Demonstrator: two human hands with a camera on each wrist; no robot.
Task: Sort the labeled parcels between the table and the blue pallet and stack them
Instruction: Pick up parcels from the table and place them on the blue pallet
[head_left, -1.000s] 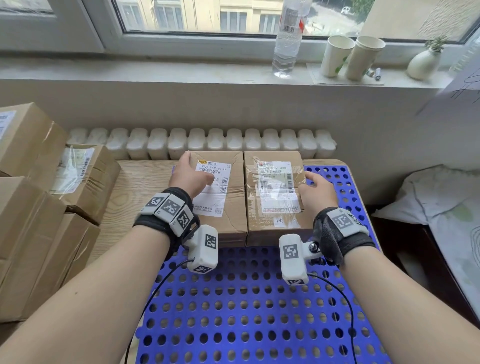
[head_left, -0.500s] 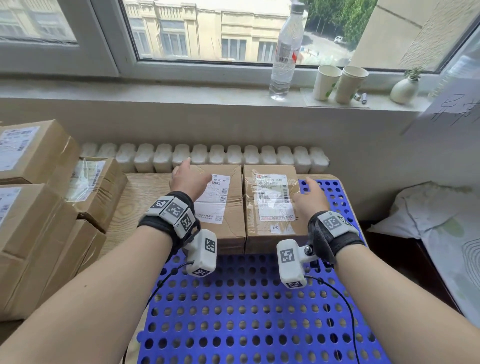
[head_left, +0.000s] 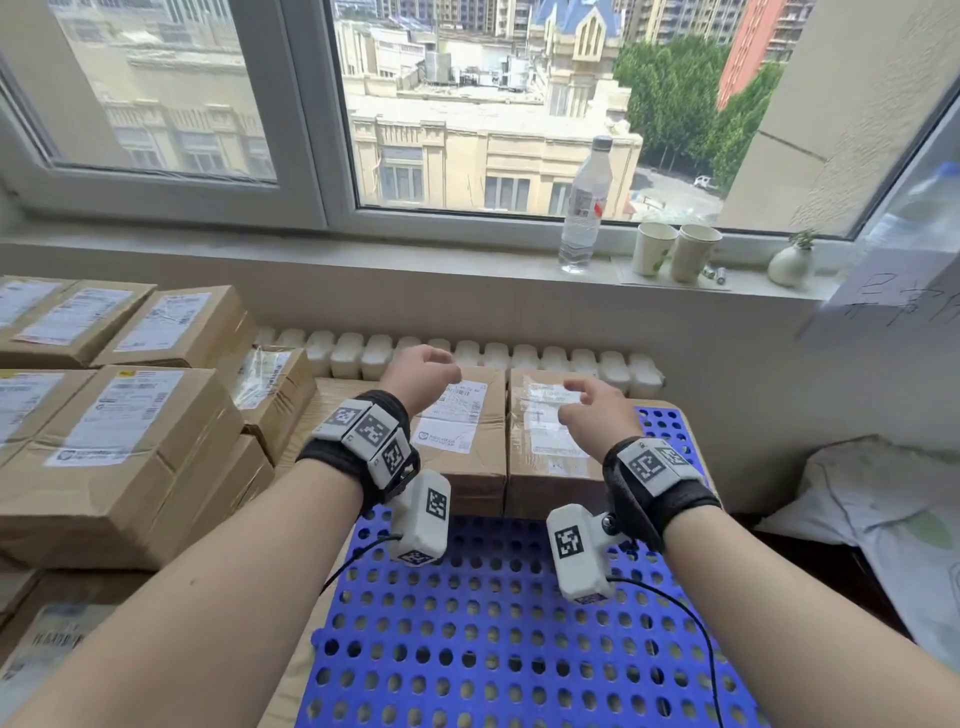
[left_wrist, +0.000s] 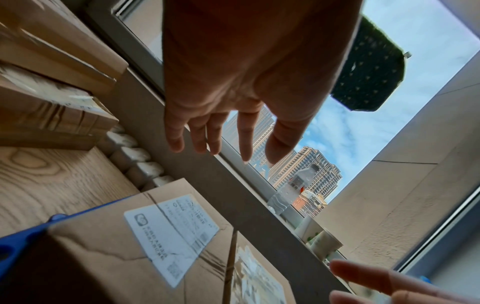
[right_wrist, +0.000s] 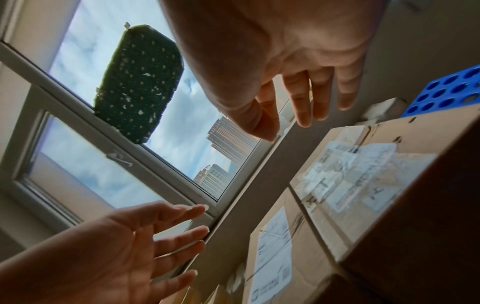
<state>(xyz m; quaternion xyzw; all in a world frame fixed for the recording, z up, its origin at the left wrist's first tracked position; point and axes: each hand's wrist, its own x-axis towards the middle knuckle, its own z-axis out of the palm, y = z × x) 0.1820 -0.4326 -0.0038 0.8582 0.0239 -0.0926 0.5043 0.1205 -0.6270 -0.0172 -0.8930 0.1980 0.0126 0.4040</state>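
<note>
Cardboard parcels half hidden behind both hands' loose, empty fingers, labels blurred.

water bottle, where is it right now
In the head view the water bottle stands upright on the windowsill, right of centre, just left of two paper cups.

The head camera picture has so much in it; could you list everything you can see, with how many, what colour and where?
Brown cardboard parcels with white labels: two, side by side on the pallet's far end.
Blue perforated plastic pallet: one, on the wooden table.
Stacked brown cardboard boxes: several, left.
Clear plastic bottle: one, windowsill.
Pale paper cups: two, windowsill.
Small white vase: one, windowsill.
White radiator: one, under the sill.
Left hand, right hand: above the parcels, holding nothing.
</note>
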